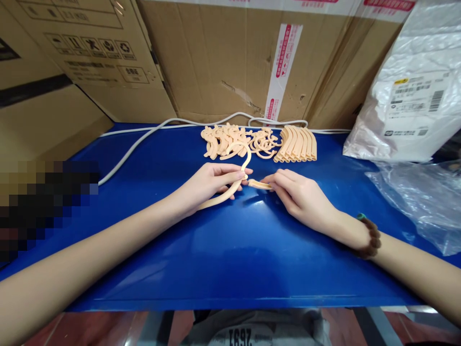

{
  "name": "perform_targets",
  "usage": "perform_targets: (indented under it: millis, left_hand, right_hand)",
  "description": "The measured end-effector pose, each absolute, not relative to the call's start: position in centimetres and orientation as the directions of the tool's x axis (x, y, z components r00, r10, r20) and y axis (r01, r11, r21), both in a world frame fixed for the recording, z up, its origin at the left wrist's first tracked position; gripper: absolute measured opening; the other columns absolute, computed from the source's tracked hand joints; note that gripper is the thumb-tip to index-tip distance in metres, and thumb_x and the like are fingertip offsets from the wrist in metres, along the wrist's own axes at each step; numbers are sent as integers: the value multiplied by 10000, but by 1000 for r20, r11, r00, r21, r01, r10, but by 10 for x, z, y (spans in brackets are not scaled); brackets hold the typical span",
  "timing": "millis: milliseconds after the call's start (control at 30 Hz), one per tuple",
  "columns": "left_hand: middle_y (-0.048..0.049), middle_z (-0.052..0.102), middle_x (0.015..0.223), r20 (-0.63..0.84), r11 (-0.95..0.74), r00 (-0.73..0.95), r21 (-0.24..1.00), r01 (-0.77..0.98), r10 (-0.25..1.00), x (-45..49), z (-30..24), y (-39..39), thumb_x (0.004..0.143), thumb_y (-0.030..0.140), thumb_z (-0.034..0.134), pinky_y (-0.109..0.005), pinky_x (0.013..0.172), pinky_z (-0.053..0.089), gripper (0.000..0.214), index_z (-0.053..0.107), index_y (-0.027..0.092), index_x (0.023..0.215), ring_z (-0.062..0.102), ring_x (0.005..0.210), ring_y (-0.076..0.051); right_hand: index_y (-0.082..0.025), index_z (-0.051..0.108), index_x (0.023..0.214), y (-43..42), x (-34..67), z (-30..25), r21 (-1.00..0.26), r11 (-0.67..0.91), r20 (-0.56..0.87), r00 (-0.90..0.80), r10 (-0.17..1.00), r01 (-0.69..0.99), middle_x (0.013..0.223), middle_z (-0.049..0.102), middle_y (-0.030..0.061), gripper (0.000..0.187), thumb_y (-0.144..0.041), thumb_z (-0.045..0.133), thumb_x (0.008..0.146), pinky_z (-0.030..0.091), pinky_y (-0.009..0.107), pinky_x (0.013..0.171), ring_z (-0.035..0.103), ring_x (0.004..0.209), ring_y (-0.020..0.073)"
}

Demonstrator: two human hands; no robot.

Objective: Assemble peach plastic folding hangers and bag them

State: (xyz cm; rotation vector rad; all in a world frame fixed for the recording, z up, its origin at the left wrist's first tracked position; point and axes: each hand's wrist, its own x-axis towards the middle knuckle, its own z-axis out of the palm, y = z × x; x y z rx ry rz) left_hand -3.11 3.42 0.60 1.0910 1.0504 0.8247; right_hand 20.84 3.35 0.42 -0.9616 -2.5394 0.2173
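Observation:
My left hand [219, 182] pinches a long, curved, cream-coloured plastic piece [247, 161] near its middle, where a small knob sticks out. One end of it arcs up toward the back, and the other runs down under my wrist. Between the fingertips of my right hand [300, 194] is a short, slightly curved cream plastic piece [260, 184]. Its free end points left, close to the knob; I cannot tell whether the two touch. Behind my hands lies a loose heap of cream plastic pieces [218, 139], with thin hooked pieces [264, 142] beside it.
Neatly lined-up curved cream pieces [297, 144] lie right of the heap. A white cable [133, 154] runs along the back of the blue table [216, 269]. Cardboard boxes [223, 57] stand behind. A white parcel bag [406, 105] and clear plastic film [425, 197] occupy the right.

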Motion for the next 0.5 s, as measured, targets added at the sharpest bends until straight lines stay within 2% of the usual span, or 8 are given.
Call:
perform_targets:
  millis: [133,200,267,400,500]
  left_hand:
    - [-21,710,806,-245,266,320,964,-24,915,-31,6,32,822,354,796,-147,597,531,276,796,238,1072,618,702,-85]
    - [-16,705,801,-249,275,308,961,-41,918,-31,8,30,823,347,794,-146,598,535,264,797,237,1062,623,711,-87]
    - [-12,701,807,-253,284,285,956,-71,925,-31,10,29,818,323,796,-145,585,536,242,798,229,1041,631,721,-91]
    - [-6,693,793,-263,301,275,948,-104,925,-30,12,28,791,304,820,-136,570,532,233,796,207,1001,638,710,-87]
    - [-7,691,781,-267,305,273,946,-107,924,-29,11,29,735,325,867,-158,580,553,326,777,192,1018,650,707,-99]
  right_hand:
    - [-178,618,1141,29,207,7,-366,690,268,-639,721,625,992,729,49,321,-331,344,1073,424,253,697,661,807,155]
    - [-197,618,1117,27,206,9,-381,645,238,-604,761,663,822,715,4,352,-473,412,1044,379,247,616,632,669,145]
    - [-201,612,1031,26,206,11,-383,609,230,-567,791,694,626,616,-44,403,-578,475,991,313,243,551,533,518,126]
    - [-215,483,770,27,206,10,-363,617,244,-568,786,698,527,441,-73,419,-555,434,1011,233,242,525,377,442,91]
    - [-220,418,738,28,206,9,-362,627,221,-590,777,690,534,415,-74,413,-521,431,1020,218,242,529,368,451,84]
